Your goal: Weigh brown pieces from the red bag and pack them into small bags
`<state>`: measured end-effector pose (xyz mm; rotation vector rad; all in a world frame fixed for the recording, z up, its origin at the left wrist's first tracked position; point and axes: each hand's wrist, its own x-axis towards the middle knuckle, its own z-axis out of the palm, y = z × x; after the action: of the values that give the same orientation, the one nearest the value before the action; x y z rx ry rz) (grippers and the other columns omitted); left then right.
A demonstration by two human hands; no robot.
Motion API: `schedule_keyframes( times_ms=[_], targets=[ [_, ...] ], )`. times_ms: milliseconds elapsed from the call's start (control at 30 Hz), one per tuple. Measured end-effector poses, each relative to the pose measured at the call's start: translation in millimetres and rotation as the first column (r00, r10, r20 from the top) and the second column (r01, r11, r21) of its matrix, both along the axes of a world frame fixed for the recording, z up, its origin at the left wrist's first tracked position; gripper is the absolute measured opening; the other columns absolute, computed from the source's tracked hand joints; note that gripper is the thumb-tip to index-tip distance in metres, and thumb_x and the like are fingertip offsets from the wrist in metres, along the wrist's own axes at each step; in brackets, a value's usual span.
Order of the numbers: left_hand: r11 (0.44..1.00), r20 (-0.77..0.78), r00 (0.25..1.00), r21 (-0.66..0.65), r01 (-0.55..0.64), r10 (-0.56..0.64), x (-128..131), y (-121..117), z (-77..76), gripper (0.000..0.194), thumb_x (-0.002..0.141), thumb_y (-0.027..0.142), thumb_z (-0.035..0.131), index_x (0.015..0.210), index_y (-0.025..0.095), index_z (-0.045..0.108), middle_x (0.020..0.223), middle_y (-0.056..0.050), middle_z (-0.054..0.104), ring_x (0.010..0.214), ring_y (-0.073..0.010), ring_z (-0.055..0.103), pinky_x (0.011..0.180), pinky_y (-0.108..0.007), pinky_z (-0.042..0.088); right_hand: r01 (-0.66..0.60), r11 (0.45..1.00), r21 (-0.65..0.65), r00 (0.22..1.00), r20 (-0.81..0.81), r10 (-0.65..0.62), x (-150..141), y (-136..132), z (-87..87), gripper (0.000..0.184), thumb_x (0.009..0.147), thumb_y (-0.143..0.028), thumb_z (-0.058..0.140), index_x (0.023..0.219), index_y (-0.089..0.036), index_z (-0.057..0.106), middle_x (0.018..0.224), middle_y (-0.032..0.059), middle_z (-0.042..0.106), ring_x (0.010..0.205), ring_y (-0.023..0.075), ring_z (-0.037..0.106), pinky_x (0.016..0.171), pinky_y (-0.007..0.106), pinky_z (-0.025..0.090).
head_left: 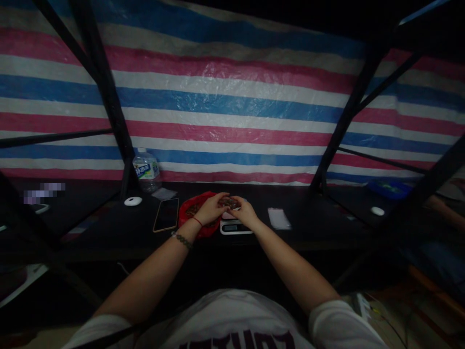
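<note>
My left hand (213, 208) and my right hand (244, 213) come together, fingers curved round a small heap of dark brown pieces (228, 202). Their exact kind is too dim to tell, and I cannot tell whether a bag or dish holds them. Just below is a white kitchen scale (236, 229) with a dark display; the hands partly hide its top. A red plastic bag (204, 231) lies open beside the scale, under my left wrist, with more brown pieces in it.
Left of the bag lie a phone (166, 215), clear plastic packets (164, 194), a white round object (132, 201) and a large clear bottle (147, 169). White packets (279, 219) lie right of the scale. Black metal posts (336, 116) frame the table; a striped sheet (225, 106) hangs behind.
</note>
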<state>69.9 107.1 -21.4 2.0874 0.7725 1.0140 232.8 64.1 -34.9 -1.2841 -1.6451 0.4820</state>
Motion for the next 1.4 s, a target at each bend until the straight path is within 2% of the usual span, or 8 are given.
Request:
schedule_keyframes(
  times_ms=[233, 367, 467, 567, 667, 833, 1067, 1400],
  targets=[
    [0.991, -0.185, 0.974, 0.061, -0.12, 0.129, -8.0, -2.2, 10.9, 0.038, 0.078, 0.027, 0.063, 0.113, 0.013, 0.063, 0.11, -0.012, 0.068, 0.095, -0.0203, 0.065, 0.086, -0.033, 0.052, 0.178, 0.984, 0.03, 0.972, 0.148, -0.18, 31.0, 8.2, -12.4, 0.046, 0.068, -0.022, 0.072, 0.112, -0.016, 0.063, 0.104, 0.0095, 0.07, 0.101, 0.022, 0.063, 0.092, 0.036, 0.046],
    [0.965, -0.382, 0.907, 0.251, -0.082, 0.176, -28.5, -10.9, 24.7, 0.026, 0.082, 0.027, 0.055, 0.101, 0.016, 0.069, 0.103, -0.008, 0.07, 0.095, -0.0208, 0.064, 0.091, -0.033, 0.048, 0.22, 0.975, -0.007, 0.943, 0.257, -0.211, 41.7, 9.4, -21.9, 0.043, 0.069, -0.023, 0.071, 0.11, -0.02, 0.064, 0.106, 0.0068, 0.069, 0.107, 0.0229, 0.059, 0.094, 0.037, 0.044],
    [0.951, -0.494, 0.846, 0.305, -0.05, 0.203, -41.6, -15.6, 33.5, 0.026, 0.084, 0.027, 0.051, 0.099, 0.018, 0.07, 0.103, -0.006, 0.071, 0.097, -0.0202, 0.064, 0.091, -0.031, 0.047, 0.258, 0.964, 0.069, 0.925, 0.271, -0.267, 44.9, 7.9, -16.7, 0.053, 0.067, -0.026, 0.073, 0.117, -0.018, 0.06, 0.111, 0.0094, 0.066, 0.108, 0.0237, 0.057, 0.095, 0.038, 0.042],
    [0.943, -0.568, 0.787, 0.327, -0.054, 0.242, -51.0, -15.7, 36.2, 0.028, 0.085, 0.026, 0.049, 0.099, 0.018, 0.071, 0.104, -0.006, 0.072, 0.096, -0.0198, 0.064, 0.088, -0.028, 0.047, 0.26, 0.947, 0.189, 0.906, 0.292, -0.307, 46.7, 0.5, -2.6, 0.034, 0.072, -0.027, 0.07, 0.103, -0.014, 0.065, 0.099, 0.0098, 0.066, 0.096, 0.022, 0.058, 0.089, 0.036, 0.044],
    [0.935, -0.646, 0.716, 0.355, -0.024, 0.264, -57.6, -11.6, 33.2, 0.028, 0.084, 0.025, 0.048, 0.097, 0.018, 0.072, 0.103, -0.006, 0.073, 0.094, -0.0201, 0.065, 0.086, -0.028, 0.047, 0.185, 0.961, 0.208, 0.892, 0.376, -0.253, 45.5, -12.4, 10.0, 0.013, 0.077, -0.025, 0.064, 0.087, -0.016, 0.068, 0.086, 0.0065, 0.064, 0.084, 0.0188, 0.058, 0.08, 0.031, 0.045],
    [0.936, -0.704, 0.662, 0.352, 0.014, 0.255, -63.8, -4.8, 26.4, 0.027, 0.084, 0.025, 0.049, 0.093, 0.02, 0.074, 0.098, -0.006, 0.074, 0.088, -0.0188, 0.065, 0.082, -0.027, 0.047, -0.014, 0.999, -0.042, 0.796, 0.604, 0.036, 32.1, -32.6, 14.2, 0.014, 0.081, -0.027, 0.062, 0.088, -0.02, 0.072, 0.082, 0.0049, 0.068, 0.077, 0.017, 0.062, 0.07, 0.026, 0.044],
    [0.92, -0.659, 0.733, 0.373, 0.122, 0.17, -48.8, -27.0, 38.2, 0.029, 0.087, 0.028, 0.046, 0.095, 0.021, 0.073, 0.098, -0.005, 0.073, 0.089, -0.0185, 0.065, 0.081, -0.027, 0.045, -0.005, 0.988, -0.153, 0.641, 0.758, 0.121, 11.7, -41.0, 6.1, 0.017, 0.084, -0.027, 0.06, 0.093, -0.021, 0.072, 0.095, 0.0093, 0.068, 0.091, 0.0211, 0.064, 0.078, 0.028, 0.045],
    [0.98, -0.75, 0.641, 0.197, -0.021, 0.165, -14.7, -63.3, 24.8, 0.028, 0.08, 0.016, 0.045, 0.092, 0.018, 0.071, 0.092, -0.008, 0.073, 0.088, -0.0198, 0.067, 0.081, -0.028, 0.048, 0.009, 0.999, -0.038, 0.947, 0.32, 0.004, 71.0, -21.9, 13.2, 0.008, 0.069, -0.015, 0.061, 0.07, -0.017, 0.069, 0.083, 0.0042, 0.066, 0.084, 0.0174, 0.061, 0.081, 0.029, 0.046]
  ],
)
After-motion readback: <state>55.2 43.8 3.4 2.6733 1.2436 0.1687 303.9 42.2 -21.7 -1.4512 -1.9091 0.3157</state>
